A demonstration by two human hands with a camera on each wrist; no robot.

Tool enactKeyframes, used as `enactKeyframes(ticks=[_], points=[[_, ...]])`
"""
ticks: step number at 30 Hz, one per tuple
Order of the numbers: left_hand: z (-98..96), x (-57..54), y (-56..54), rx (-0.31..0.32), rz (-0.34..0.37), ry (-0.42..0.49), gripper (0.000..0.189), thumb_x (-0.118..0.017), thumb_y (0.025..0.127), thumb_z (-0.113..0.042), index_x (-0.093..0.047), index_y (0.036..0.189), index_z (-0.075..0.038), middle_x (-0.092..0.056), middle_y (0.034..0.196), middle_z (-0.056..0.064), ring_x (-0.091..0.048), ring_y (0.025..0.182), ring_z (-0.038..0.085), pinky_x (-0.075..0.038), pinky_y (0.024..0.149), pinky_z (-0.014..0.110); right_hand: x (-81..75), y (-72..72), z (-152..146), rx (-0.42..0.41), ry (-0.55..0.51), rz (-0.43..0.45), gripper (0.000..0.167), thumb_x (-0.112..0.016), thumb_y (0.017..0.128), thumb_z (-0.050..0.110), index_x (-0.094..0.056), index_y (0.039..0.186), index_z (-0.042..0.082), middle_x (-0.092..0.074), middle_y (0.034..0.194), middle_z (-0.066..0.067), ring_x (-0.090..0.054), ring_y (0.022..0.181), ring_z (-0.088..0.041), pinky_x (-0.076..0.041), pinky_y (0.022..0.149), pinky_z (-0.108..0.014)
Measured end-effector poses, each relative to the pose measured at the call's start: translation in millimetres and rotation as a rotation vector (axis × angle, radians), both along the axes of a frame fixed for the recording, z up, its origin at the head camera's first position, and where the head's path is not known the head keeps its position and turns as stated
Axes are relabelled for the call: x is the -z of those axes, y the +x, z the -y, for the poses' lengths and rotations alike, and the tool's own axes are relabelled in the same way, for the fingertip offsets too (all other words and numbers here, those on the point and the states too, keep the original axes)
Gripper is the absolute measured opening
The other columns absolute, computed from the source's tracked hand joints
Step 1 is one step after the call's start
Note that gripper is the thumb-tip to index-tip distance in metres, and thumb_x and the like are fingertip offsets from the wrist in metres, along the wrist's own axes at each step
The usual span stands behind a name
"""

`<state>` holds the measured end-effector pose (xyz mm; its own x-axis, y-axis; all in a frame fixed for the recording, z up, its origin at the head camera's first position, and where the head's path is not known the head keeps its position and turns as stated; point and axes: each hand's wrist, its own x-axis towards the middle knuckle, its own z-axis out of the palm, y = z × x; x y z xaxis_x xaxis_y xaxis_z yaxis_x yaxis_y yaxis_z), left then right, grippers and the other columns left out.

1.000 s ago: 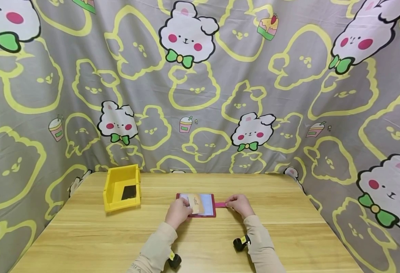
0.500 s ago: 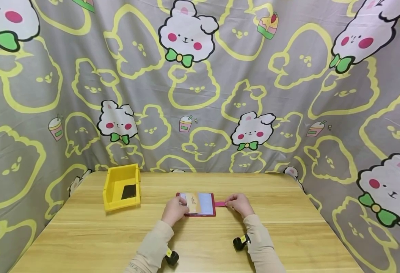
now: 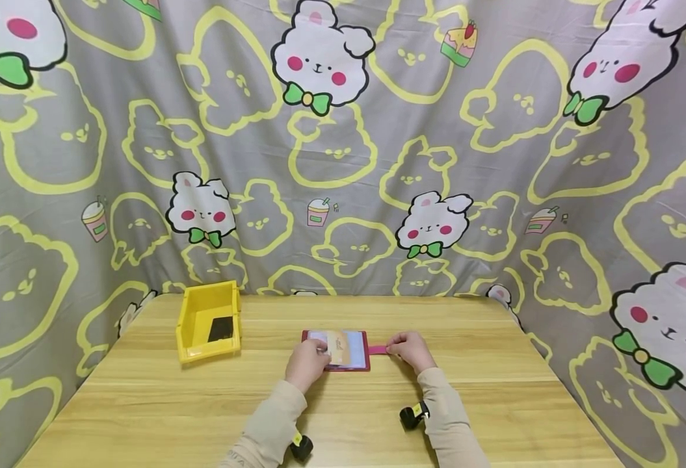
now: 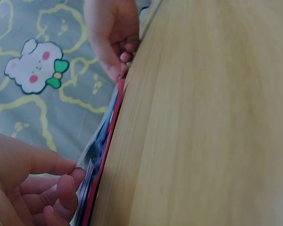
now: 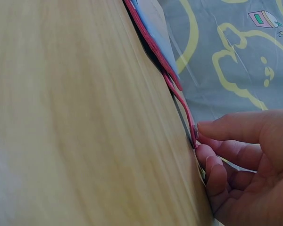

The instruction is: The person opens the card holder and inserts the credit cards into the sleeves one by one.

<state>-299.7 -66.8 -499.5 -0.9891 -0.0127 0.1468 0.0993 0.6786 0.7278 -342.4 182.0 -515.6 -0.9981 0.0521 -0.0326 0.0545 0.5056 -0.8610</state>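
Note:
A red card holder [image 3: 368, 361] lies opened out on the wooden table, with pale blue inside it. On its left half, my left hand [image 3: 305, 363] pinches a beige-and-orange card [image 3: 339, 346] between thumb and fingers. The left wrist view has this left hand [image 4: 33, 183] at the holder's edge, where several thin layers [image 4: 87, 188] show under the pinched sheet. A pink strap [image 3: 378, 350] sticks out from the holder's right side. Its end is pinched by my right hand [image 3: 411, 350]; in the right wrist view the strap [image 5: 183, 101] bends slightly up off the table.
A yellow bin [image 3: 209, 353] stands to the left on the table [image 3: 354, 416], with a flat black piece [image 3: 221, 329] inside it. A patterned grey curtain [image 3: 354, 273] hangs behind and at both sides of the table.
My left hand went slightly left with the card, then came back right. The right hand keeps its pinch on the strap in the same place.

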Motion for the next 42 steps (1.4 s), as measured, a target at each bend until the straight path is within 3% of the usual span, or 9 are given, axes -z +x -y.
enactKeyframes(ticks=[7, 14, 25, 32, 36, 42], points=[[-13.4, 0.1, 0.7, -0.006, -0.054, -0.118, 0.024, -0.068, 0.076, -0.008, -0.073, 0.099, -0.002, -0.075, 0.098, 0.012, -0.069, 0.084, 0.026, -0.054, 0.072, 0.041, 1.4, -0.3, 0.0, 0.002, 0.0, 0.0, 0.006, -0.07, 0.081, 0.002, -0.072, 0.086, -0.001, -0.065, 0.076, -0.005, -0.046, 0.058, -0.011, -0.04, 0.054, -0.024], [-19.4, -2.0, 3.0, 0.054, 0.022, -0.159, 0.031, -0.073, 0.079, -0.014, -0.07, 0.106, -0.001, -0.072, 0.107, 0.014, -0.065, 0.086, 0.023, -0.054, 0.077, 0.042, 1.3, 0.1, -0.1, 0.003, 0.009, 0.0, 0.007, -0.071, 0.081, 0.002, -0.072, 0.086, -0.001, -0.064, 0.076, -0.005, -0.045, 0.057, -0.011, -0.039, 0.053, -0.024], [-20.8, -5.2, 8.1, 0.05, 0.057, -0.238, 0.038, -0.079, 0.075, -0.023, -0.069, 0.107, -0.005, -0.072, 0.103, 0.012, -0.062, 0.081, 0.021, -0.05, 0.064, 0.041, 0.2, 1.1, 1.5, 0.0, 0.003, -0.005, 0.008, -0.07, 0.08, 0.002, -0.071, 0.087, -0.003, -0.065, 0.077, -0.006, -0.047, 0.06, -0.012, -0.04, 0.055, -0.024], [-25.9, -10.0, 8.5, 0.058, 0.072, -0.28, 0.036, -0.085, 0.07, -0.034, -0.065, 0.085, -0.008, -0.065, 0.076, 0.004, -0.052, 0.064, 0.017, -0.042, 0.054, 0.036, -1.2, 0.5, 0.6, 0.0, 0.012, -0.002, 0.007, -0.07, 0.081, 0.002, -0.072, 0.086, -0.002, -0.065, 0.079, -0.007, -0.048, 0.062, -0.012, -0.041, 0.056, -0.024], [-28.5, -10.5, 5.8, 0.046, 0.073, -0.295, 0.036, -0.083, 0.071, -0.036, -0.063, 0.08, -0.009, -0.063, 0.072, 0.004, -0.052, 0.061, 0.018, -0.042, 0.052, 0.035, -1.9, 1.5, 0.2, -0.002, 0.023, -0.007, 0.007, -0.07, 0.081, 0.002, -0.071, 0.087, -0.003, -0.066, 0.08, -0.008, -0.048, 0.065, -0.013, -0.041, 0.058, -0.024], [-23.3, -8.9, 2.2, 0.079, 0.082, -0.195, 0.023, -0.075, 0.078, -0.028, -0.064, 0.072, -0.009, -0.063, 0.069, 0.002, -0.051, 0.059, 0.016, -0.04, 0.051, 0.031, -3.3, 4.2, 1.4, 0.0, 0.016, 0.003, 0.009, -0.07, 0.082, 0.001, -0.071, 0.089, -0.004, -0.066, 0.081, -0.009, -0.048, 0.063, -0.013, -0.041, 0.057, -0.025]])
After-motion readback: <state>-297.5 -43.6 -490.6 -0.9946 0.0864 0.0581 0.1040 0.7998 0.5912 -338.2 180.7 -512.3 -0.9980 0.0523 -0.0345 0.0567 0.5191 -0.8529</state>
